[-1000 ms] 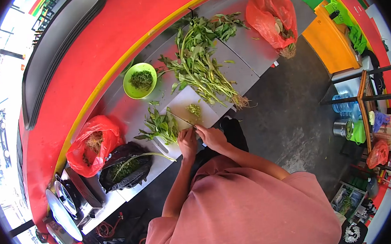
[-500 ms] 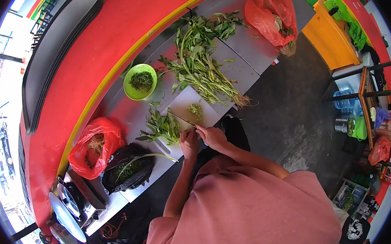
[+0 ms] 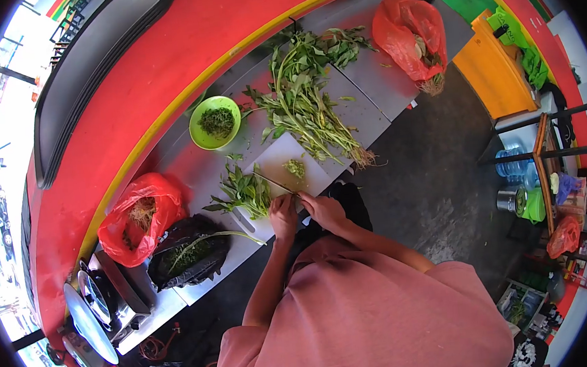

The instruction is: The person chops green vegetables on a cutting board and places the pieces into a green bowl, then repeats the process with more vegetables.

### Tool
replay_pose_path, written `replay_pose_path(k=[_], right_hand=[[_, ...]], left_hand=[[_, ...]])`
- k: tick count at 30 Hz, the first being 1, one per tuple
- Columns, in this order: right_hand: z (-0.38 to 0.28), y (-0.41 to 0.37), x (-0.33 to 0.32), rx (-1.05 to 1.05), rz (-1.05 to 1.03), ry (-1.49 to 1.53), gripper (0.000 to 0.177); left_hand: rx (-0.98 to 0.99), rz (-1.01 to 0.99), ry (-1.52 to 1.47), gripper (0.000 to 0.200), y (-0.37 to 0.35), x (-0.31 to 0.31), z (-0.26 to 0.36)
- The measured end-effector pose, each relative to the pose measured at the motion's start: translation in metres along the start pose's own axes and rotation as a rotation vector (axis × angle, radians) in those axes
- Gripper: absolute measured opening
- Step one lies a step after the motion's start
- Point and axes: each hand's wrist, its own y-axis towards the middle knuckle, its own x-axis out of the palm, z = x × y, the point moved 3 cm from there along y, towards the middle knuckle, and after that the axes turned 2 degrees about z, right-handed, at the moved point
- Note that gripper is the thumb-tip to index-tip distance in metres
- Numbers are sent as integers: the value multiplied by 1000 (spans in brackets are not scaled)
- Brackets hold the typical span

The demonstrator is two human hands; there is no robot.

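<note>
My right hand (image 3: 324, 211) is closed round the handle of a knife (image 3: 276, 183), whose blade lies across the near part of a white cutting board (image 3: 315, 176). Close beside it, my left hand (image 3: 284, 216) is closed on the stem ends of a small bunch of leafy greens (image 3: 247, 191); the fingertips are partly hidden. Short chopped stem pieces (image 3: 295, 169) are heaped on the board, beyond the blade. Farther back stands a lime-green bowl (image 3: 198, 134) with cut greens inside. A large bunch of long-stemmed greens with roots (image 3: 308, 106) is spread right of the board.
A red plastic bag (image 3: 114, 228) holding roots and a black plastic bag (image 3: 169, 262) with green scraps sit on the left. Another red bag (image 3: 399, 34) is at the table's far right end. A red ledge with yellow edging (image 3: 164, 114) runs behind the grey table (image 3: 365, 126).
The camera view has turned slightly, shifting the surroundings. Both hands stay near the board's close edge, with the knife and greens held much as before.
</note>
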Motion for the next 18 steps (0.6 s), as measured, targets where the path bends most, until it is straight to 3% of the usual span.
replay_pose_path(k=[7, 9, 12, 18], right_hand=[[4, -12, -14, -25, 53, 38, 33], [6, -13, -13, 93, -38, 31, 33], [15, -13, -21, 141, 78, 91, 33], [15, -15, -20, 186, 49, 234, 32]], left_hand=[[-12, -22, 35, 17, 2, -3, 4], [-7, -8, 35, 17, 1, -3, 4], [-5, 6, 37, 17, 0, -1, 0], [-33, 24, 61, 13, -1, 4, 1]])
